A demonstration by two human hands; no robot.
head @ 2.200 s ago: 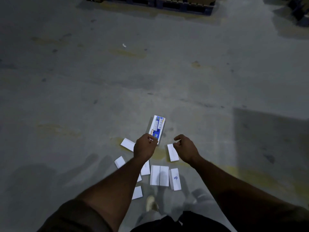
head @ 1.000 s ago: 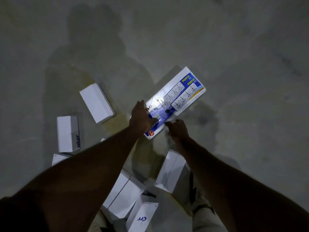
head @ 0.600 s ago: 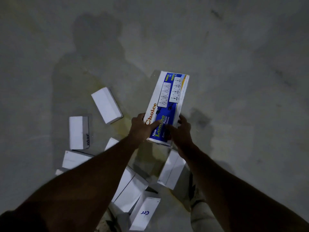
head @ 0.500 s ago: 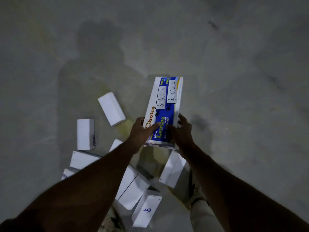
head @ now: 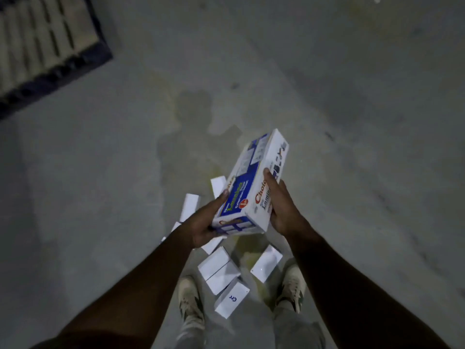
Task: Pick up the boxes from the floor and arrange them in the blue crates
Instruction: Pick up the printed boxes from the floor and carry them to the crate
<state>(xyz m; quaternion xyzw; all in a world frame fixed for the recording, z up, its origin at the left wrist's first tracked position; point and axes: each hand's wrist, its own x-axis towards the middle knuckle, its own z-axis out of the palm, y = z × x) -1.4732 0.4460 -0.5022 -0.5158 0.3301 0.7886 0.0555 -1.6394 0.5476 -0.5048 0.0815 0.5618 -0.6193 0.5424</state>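
At the far left a blue crate [head: 45, 44] with a row of pale boxes already packed in it now shows at the upper edge; half a second ago only bare floor was in sight, so the view has swung up toward the drop-off.

The printed blue-and-white box [head: 254, 182], which lay on the concrete 1 second ago, is now lifted clear of the floor [head: 352, 122] and tilted, its far end higher. The left hand [head: 206, 222] cups the near lower corner with fingers curled under it; the right hand [head: 281, 205] grips the white side, fingers wrapped along it. I judge the pick done and the carry to the crate next.

Counted: 1 crate in view, 1 box in hand, and about 7 plain white boxes [head: 216, 268] scattered on the floor between and ahead of the 2 shoes [head: 190, 302], some partly hidden by the forearms, so the count is rough.
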